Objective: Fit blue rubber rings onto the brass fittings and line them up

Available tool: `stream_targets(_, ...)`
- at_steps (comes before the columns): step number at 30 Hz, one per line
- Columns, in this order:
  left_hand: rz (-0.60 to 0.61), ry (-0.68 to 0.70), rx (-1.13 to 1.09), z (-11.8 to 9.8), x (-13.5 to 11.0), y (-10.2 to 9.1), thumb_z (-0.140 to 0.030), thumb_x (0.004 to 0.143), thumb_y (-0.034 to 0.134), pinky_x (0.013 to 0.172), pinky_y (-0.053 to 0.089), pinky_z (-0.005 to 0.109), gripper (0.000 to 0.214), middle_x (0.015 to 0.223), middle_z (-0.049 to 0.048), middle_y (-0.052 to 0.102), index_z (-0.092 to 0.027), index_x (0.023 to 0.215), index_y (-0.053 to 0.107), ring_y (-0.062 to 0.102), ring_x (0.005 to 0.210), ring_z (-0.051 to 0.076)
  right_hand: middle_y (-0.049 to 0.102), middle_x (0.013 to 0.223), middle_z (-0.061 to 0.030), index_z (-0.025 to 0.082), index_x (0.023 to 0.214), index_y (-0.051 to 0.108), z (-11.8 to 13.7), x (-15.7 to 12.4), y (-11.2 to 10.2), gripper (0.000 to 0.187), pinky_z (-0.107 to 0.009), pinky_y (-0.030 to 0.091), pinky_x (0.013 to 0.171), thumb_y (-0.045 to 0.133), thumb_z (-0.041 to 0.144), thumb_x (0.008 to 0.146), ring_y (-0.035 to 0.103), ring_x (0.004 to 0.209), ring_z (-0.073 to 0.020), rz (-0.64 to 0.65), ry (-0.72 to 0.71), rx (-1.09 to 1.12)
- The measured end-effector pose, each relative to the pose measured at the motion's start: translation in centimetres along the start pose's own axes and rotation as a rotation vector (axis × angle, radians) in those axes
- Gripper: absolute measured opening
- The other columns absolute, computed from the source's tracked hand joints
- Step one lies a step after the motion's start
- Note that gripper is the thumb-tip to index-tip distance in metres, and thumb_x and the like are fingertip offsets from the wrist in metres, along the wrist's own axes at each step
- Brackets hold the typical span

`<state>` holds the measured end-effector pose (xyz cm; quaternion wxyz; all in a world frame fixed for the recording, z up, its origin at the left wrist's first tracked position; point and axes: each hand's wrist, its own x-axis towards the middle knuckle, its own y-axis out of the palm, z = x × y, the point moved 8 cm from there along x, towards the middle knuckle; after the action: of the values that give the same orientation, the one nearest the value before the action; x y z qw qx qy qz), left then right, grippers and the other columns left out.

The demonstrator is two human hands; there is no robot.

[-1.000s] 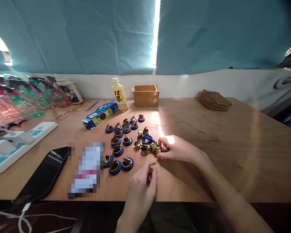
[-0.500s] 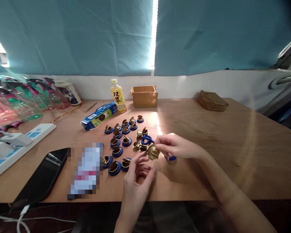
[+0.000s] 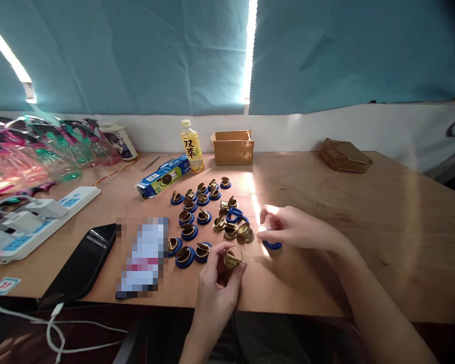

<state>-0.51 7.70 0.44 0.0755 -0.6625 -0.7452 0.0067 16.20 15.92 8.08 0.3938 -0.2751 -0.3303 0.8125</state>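
My left hand (image 3: 217, 282) is closed on a brass fitting (image 3: 232, 258), held just above the wooden table (image 3: 326, 202) near its front edge. My right hand (image 3: 296, 230) rests on the table with its fingers curled over a blue ring (image 3: 272, 245); the fingertips touch it. Between and behind the hands lie several brass fittings seated in blue rings (image 3: 189, 218), a few loose brass fittings (image 3: 235, 230) and loose blue rings (image 3: 235, 215).
A black phone (image 3: 81, 265) and a blurred-out flat item (image 3: 144, 258) lie front left. A white power strip (image 3: 41, 217) and pink-green plastic bags (image 3: 30, 156) are far left. At the back stand a blue packet (image 3: 163, 177), a yellow bottle (image 3: 191, 146), a cardboard box (image 3: 233, 147) and a brown package (image 3: 345, 155).
My right hand passed a brass fitting to my left hand, which now holds it nearer the front edge. My right hand moved right onto a blue ring.
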Motion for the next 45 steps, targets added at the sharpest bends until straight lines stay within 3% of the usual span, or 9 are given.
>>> stream_targets(3,0.058,0.008,-0.030,0.0,0.2,0.6,-0.032,0.089,0.065,0.077,0.056,0.022,0.024,0.097,0.0031,0.067,-0.023,0.109,0.056,0.068,0.088,0.014,0.064,0.076,0.0003,0.021,0.099,0.058,-2.2,-0.4,0.3,0.042,-0.026,0.034,0.055,0.075,0.046,0.070,0.056,0.068,-0.0174,0.108,0.089,-0.122)
stream_targets(7,0.055,-0.053,-0.115,0.5,0.4,1.1,-0.030,0.085,0.070,0.084,0.059,0.026,0.025,0.121,0.0097,0.068,-0.022,0.104,0.056,0.072,0.100,0.019,0.064,0.084,-0.0030,0.021,0.107,0.056,-3.7,0.1,1.4,0.051,-0.027,0.034,0.058,0.076,0.045,0.066,0.058,0.075,-0.0211,0.148,0.121,-0.248)
stream_targets(13,0.009,-0.176,-0.229,1.1,0.6,0.8,-0.027,0.075,0.079,0.086,0.060,0.026,0.034,0.101,0.0067,0.076,-0.020,0.099,0.056,0.075,0.095,0.019,0.064,0.086,-0.0040,0.020,0.109,0.055,-3.9,0.5,1.7,0.050,-0.027,0.036,0.059,0.074,0.041,0.068,0.058,0.077,-0.0214,0.133,0.121,-0.234)
stream_targets(16,-0.009,-0.222,-0.247,0.9,0.6,0.5,-0.027,0.074,0.080,0.082,0.060,0.024,0.035,0.097,0.0064,0.077,-0.019,0.099,0.057,0.075,0.093,0.018,0.062,0.081,-0.0018,0.020,0.101,0.056,-3.4,0.7,1.4,0.042,-0.027,0.034,0.056,0.073,0.042,0.069,0.056,0.073,-0.0196,0.109,0.100,-0.235)
stream_targets(21,-0.037,-0.316,-0.291,0.6,0.4,0.7,-0.026,0.067,0.084,0.056,0.060,0.021,0.040,0.078,0.0007,0.074,-0.017,0.097,0.059,0.073,0.068,0.016,0.054,0.069,0.0035,0.021,0.093,0.054,-1.5,0.7,0.3,0.031,-0.027,0.033,0.055,0.071,0.042,0.076,0.048,0.063,-0.0146,-0.003,0.022,-0.116)
stream_targets(25,-0.052,-0.341,-0.308,0.7,0.4,0.6,-0.026,0.065,0.085,0.054,0.060,0.021,0.043,0.075,0.0010,0.074,-0.016,0.098,0.060,0.072,0.064,0.016,0.059,0.092,0.0001,0.022,0.109,0.054,0.7,0.6,0.7,0.046,-0.026,0.044,0.064,0.075,0.045,0.076,0.054,0.075,-0.0143,0.023,-0.124,0.154)
stream_targets(29,0.020,-0.335,-0.313,1.4,0.7,0.8,-0.029,0.066,0.084,0.060,0.063,0.027,0.046,0.085,0.0064,0.077,-0.015,0.103,0.060,0.075,0.076,0.022,0.060,0.100,-0.0012,0.022,0.111,0.053,2.5,1.0,3.3,0.052,-0.025,0.049,0.066,0.079,0.045,0.073,0.057,0.077,-0.0131,0.180,-0.213,0.306)
stream_targets(34,0.060,-0.274,-0.305,2.2,0.9,0.6,-0.018,0.066,0.083,0.072,0.063,0.028,0.052,0.094,0.0069,0.078,-0.017,0.111,0.056,0.076,0.086,0.023,0.057,0.084,0.0026,0.020,0.104,0.055,3.4,2.0,5.3,0.049,-0.023,0.044,0.059,0.083,0.041,0.069,0.054,0.071,-0.0121,0.183,-0.279,0.269)
stream_targets(45,0.213,-0.208,-0.352,0.4,0.8,0.6,-0.022,0.083,0.070,0.100,0.055,0.033,0.050,0.129,0.0143,0.068,-0.018,0.130,0.052,0.065,0.121,0.026,0.054,0.094,-0.0013,0.020,0.101,0.062,3.6,2.2,4.7,0.043,-0.025,0.044,0.064,0.082,0.045,0.072,0.053,0.079,-0.0143,0.072,-0.298,0.104)
